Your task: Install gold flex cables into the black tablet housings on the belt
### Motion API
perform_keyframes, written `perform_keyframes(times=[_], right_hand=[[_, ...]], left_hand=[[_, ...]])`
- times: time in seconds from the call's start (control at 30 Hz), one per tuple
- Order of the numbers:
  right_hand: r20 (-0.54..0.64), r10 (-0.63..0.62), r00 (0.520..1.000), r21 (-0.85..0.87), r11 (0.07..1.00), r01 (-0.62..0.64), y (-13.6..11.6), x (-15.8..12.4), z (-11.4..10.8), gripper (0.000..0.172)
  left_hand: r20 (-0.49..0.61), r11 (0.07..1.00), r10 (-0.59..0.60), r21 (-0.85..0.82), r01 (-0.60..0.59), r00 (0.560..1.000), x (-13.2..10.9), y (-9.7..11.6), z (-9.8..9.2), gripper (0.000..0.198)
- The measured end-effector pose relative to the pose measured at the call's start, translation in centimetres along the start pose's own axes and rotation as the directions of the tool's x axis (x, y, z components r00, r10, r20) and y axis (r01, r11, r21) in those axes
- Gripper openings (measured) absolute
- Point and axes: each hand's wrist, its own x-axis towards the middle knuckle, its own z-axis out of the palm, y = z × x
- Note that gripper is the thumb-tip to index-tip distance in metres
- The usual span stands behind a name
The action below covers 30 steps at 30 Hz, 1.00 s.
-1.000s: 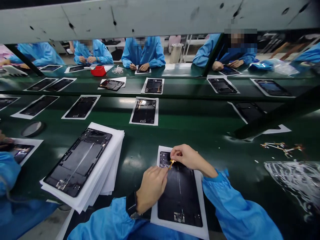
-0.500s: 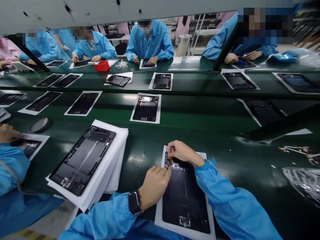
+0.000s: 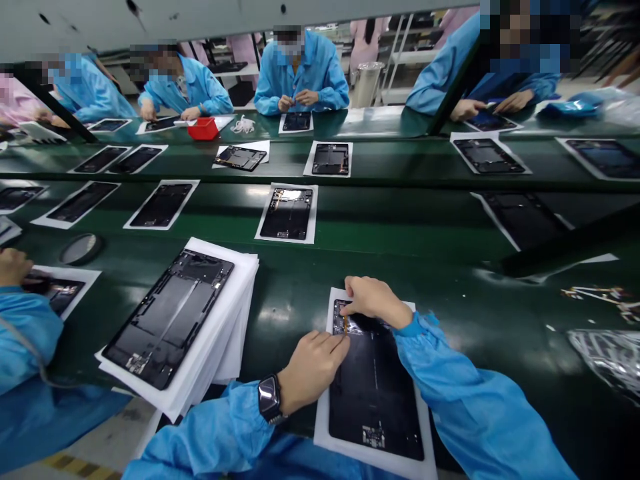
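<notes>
A tablet housing (image 3: 375, 400), black with its inside parts showing, lies on a white foam sheet (image 3: 425, 433) in front of me. My left hand (image 3: 313, 367) is closed, its fingertips at the lower end of a thin orange flex cable (image 3: 345, 324) near the housing's upper left. Above it, my right hand (image 3: 375, 298) has its finger and thumb parted. One of its fingertips touches down at the cable's upper end. The exact contact under the fingertips is too small to see.
Left of me, another tablet housing (image 3: 170, 313) tops a stack of white foam sheets (image 3: 235, 320). A co-worker's hand (image 3: 14, 267) is at the far left. More housings, such as one (image 3: 287, 213), lie along the green line. Loose cables (image 3: 600, 297) and a plastic bag (image 3: 607, 360) lie right.
My right finger and thumb have parted from their pinch at the cable's upper end. My left hand stays near the cable's lower end. The view has shifted slightly.
</notes>
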Motion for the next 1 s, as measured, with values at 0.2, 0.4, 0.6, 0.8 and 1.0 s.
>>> perform_keyframes(times=[0.2,0.4,0.6,0.8,1.0], right_hand=[[-0.077,-0.096,0.992,-0.101,0.991,0.088,-0.5,-2.2,1.3,0.031],[-0.196,-0.146,0.970,-0.124,0.985,0.123,0.2,-2.4,2.4,0.028],[-0.266,-0.149,0.952,-0.097,0.987,0.128,1.2,-2.5,3.7,0.023],[-0.238,-0.155,0.959,-0.095,0.986,0.136,1.8,-2.4,3.8,0.027],[-0.243,-0.131,0.961,-0.022,0.991,0.129,2.3,-2.3,3.8,0.030]], left_hand=[[-0.043,0.998,0.027,-0.054,-0.029,0.999,0.1,-0.1,0.3,0.022],[-0.081,0.995,0.003,-0.096,-0.011,0.997,-0.6,-0.4,0.6,0.020],[-0.075,0.992,0.045,-0.111,-0.054,0.996,-1.1,-0.8,0.6,0.023],[-0.004,0.993,0.072,-0.097,-0.072,0.997,-1.3,-1.0,0.8,0.026],[0.052,0.992,0.083,-0.104,-0.078,0.995,-1.3,-1.0,1.1,0.026]])
